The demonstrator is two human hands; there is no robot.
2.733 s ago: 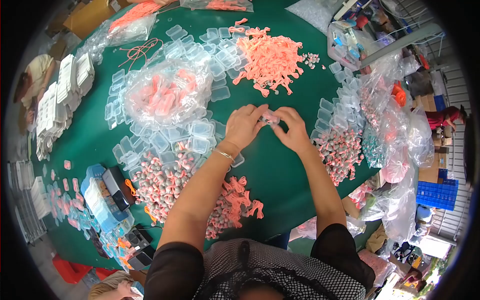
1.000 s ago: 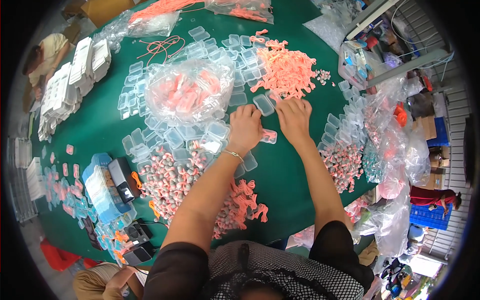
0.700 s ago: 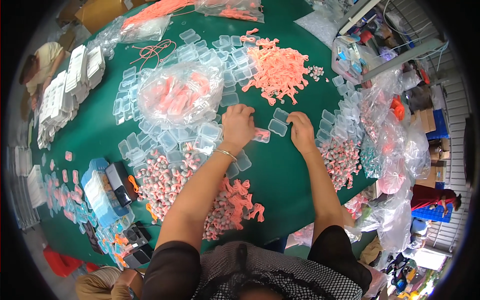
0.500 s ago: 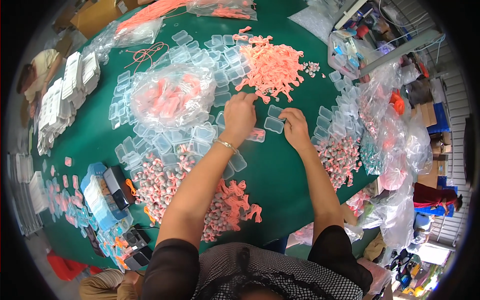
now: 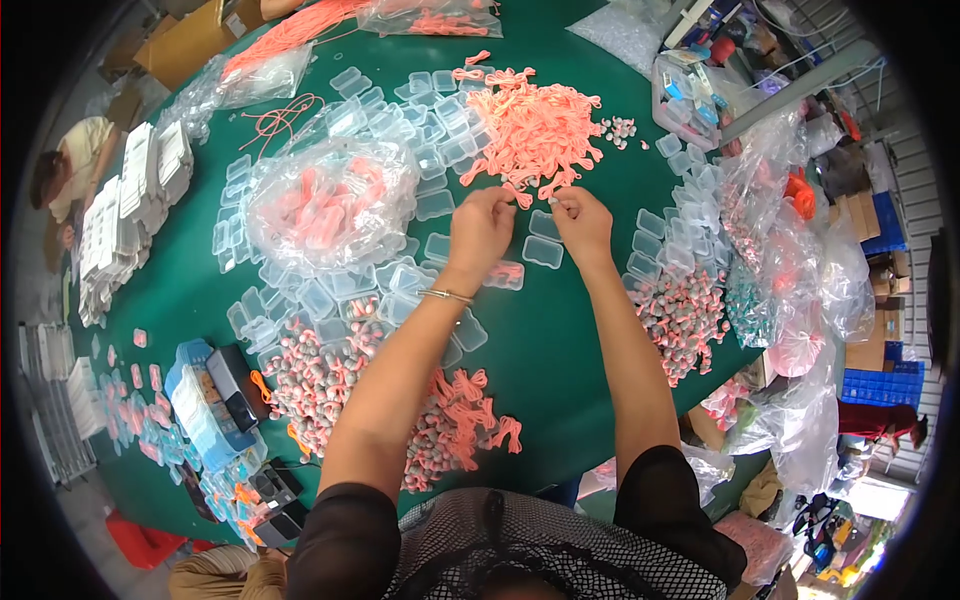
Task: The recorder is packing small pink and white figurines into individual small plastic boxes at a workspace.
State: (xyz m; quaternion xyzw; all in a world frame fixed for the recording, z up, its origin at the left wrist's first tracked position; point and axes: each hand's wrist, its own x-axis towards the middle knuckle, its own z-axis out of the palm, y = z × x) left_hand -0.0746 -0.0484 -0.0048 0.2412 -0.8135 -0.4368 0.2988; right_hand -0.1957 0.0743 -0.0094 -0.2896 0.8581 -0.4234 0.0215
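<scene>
My left hand [image 5: 482,230] has its fingers closed at the near edge of a heap of coral cord bundles [image 5: 545,125], pinching one knotted cord bundle [image 5: 519,196]. Close by on the right, my right hand [image 5: 584,222] is in a pinch beside another cord end; what lies between its fingertips is too small to make out. Between the hands an open clear plastic case [image 5: 542,252] lies flat on the green table, with nothing in it. A second clear case [image 5: 505,275], holding coral cord, sits partly behind my left wrist.
Many clear cases surround a clear bag of coral pieces [image 5: 330,205] at left. Piles of grey-and-coral pieces lie by my left forearm [image 5: 315,375] and right forearm [image 5: 682,320]. Small grey beads [image 5: 620,130] lie beside the cord heap. White trays [image 5: 130,205] are stacked far left, near another person [image 5: 85,150].
My right hand has moved up and slightly left, from the edge of the open case to the near edge of the cord heap. My left hand stays nearly in place at the cord bundle.
</scene>
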